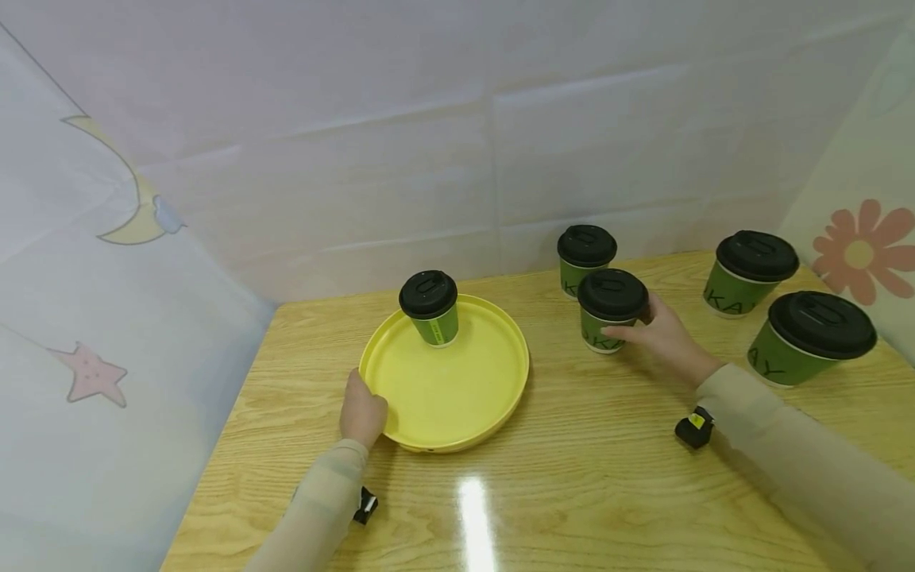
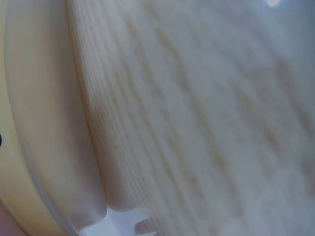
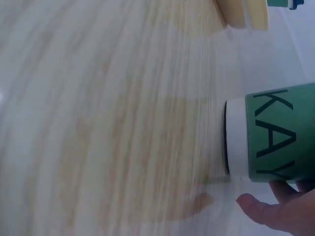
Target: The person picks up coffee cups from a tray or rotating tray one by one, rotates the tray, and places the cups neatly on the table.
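Observation:
A round yellow tray (image 1: 457,397) lies on the wooden table; its side wall (image 2: 42,123) fills the left of the left wrist view. My left hand (image 1: 362,411) grips the tray's left rim. On the tray, near its back edge, stands a green paper cup (image 1: 436,326) with a black lid. To the right of the tray, my right hand (image 1: 665,338) holds another lidded green cup (image 1: 599,327), thumb across its front and fingers behind. Dark letters show on this cup's side (image 3: 280,135) in the right wrist view, its base close to the table.
Just behind the held cup stands another lidded green cup (image 1: 575,274). Two more, a farther cup (image 1: 736,290) and a nearer cup (image 1: 789,357), stand at the table's right side. A pale cloth backdrop (image 1: 400,159) rises behind the wooden table (image 1: 572,477).

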The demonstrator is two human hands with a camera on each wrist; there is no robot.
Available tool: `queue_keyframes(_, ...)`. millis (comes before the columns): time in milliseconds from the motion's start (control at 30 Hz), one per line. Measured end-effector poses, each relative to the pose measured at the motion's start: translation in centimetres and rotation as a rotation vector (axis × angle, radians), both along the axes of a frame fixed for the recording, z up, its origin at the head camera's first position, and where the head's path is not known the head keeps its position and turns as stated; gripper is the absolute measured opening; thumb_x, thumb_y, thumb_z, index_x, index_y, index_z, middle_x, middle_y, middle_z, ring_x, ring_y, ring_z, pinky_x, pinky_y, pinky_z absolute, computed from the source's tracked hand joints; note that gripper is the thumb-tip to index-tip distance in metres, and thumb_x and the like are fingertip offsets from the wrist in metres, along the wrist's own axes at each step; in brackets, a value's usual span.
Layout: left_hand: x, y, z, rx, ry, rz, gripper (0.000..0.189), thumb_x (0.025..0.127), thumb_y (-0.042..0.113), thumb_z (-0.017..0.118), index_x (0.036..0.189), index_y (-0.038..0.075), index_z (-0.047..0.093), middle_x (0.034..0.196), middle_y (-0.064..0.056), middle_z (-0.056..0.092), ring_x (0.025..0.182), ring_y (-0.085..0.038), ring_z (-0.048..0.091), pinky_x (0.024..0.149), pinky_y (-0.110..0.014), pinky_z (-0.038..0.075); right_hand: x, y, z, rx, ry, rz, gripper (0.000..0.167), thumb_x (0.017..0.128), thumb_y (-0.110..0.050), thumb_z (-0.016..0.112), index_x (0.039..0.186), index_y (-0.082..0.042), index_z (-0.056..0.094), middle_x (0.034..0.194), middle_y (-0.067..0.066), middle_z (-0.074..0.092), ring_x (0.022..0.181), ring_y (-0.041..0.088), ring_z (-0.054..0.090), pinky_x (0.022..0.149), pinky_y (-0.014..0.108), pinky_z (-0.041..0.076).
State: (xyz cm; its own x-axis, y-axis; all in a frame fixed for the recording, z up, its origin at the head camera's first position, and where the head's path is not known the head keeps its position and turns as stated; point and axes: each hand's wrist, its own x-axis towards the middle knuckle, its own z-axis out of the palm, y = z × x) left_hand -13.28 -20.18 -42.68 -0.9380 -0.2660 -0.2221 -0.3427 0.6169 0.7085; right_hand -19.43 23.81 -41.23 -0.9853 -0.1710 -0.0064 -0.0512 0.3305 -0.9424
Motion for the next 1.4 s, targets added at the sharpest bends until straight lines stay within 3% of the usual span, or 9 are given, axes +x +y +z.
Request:
queue_keyframes(267, 0.2, 0.1, 0.1, 0.004, 0.011, -0.009, 0.065, 0.088, -0.01, 0.039, 0.148, -0.013, 0.012, 0.137, -0.034, 0.04, 0.119, -0.045, 0.049, 0.1, -0.053, 0.042, -0.2, 0.2, -0.1, -0.025, -0.016, 0.017, 0.089, 0.09, -0.021, 0.072, 0.155, -0.004, 0.014, 0.152, 0.024, 0.026, 0.14, 0.044, 0.021, 0.11, 0.062, 0.022)
queue_keyframes(600, -0.1, 0.0, 0.1, -0.008, 0.002, 0.001, 0.066, 0.089, -0.01, 0.038, 0.148, -0.012, 0.01, 0.145, -0.034, 0.032, 0.129, -0.046, 0.039, 0.107, -0.053, 0.035, -0.5, -0.4, -0.5, -0.037, 0.024, 0.002, 0.086, 0.09, -0.014, 0.071, 0.155, -0.006, 0.016, 0.153, 0.022, 0.027, 0.138, 0.041, 0.026, 0.11, 0.059, 0.024)
queue_keyframes(1200, 0.1, 0.0, 0.2, 0.001, -0.013, 0.001, 0.066, 0.09, -0.01, 0.038, 0.149, -0.012, 0.009, 0.146, -0.034, 0.03, 0.128, -0.046, 0.04, 0.106, -0.053, 0.036, 0.1, -1.4, -0.3, -0.049, 0.044, -0.054, 0.086, 0.09, -0.018, 0.071, 0.152, -0.001, 0.014, 0.146, 0.024, 0.028, 0.133, 0.041, 0.03, 0.107, 0.06, 0.026)
queue_keyframes(1400, -0.1, 0.0, 0.1, -0.011, -0.009, 0.003, 0.066, 0.089, -0.01, 0.038, 0.148, -0.013, 0.01, 0.146, -0.035, 0.03, 0.129, -0.047, 0.04, 0.107, -0.053, 0.035, -0.2, -1.4, -0.6, -0.042, 0.068, -0.054, 0.084, 0.089, -0.016, 0.072, 0.152, -0.003, 0.018, 0.143, 0.019, 0.033, 0.127, 0.029, 0.037, 0.106, 0.058, 0.028)
